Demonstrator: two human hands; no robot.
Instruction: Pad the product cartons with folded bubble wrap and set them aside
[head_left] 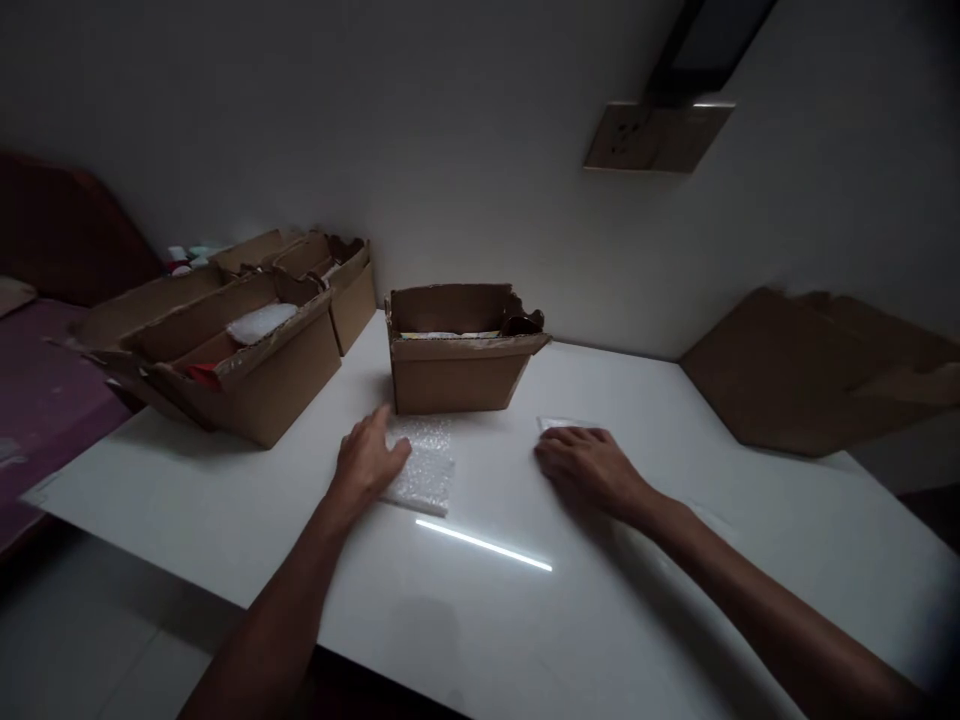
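Right now a small rectangular sheet of clear bubble wrap is lying flat on the white desk, just in front of a small open brown cardboard box. The left hand is resting on the sheet's left edge, fingers spread and flat, gripping nothing. The right hand is lying palm down to the right, fingers loosely together, covering the near part of a thin clear plastic sleeve; whether it is pinching that sleeve I cannot tell.

Risks, as I judge them: the bubble wrap is light and the desk is glossy, so a sideways push could be sliding it away rather than lifting it. The sleeve is nearly invisible in this dim light and could be getting creased under the palm. To the far left, larger open cardboard boxes are sitting near the desk's edge, and a careless elbow could be nudging them off. Flattened cardboard is leaning at the far right.
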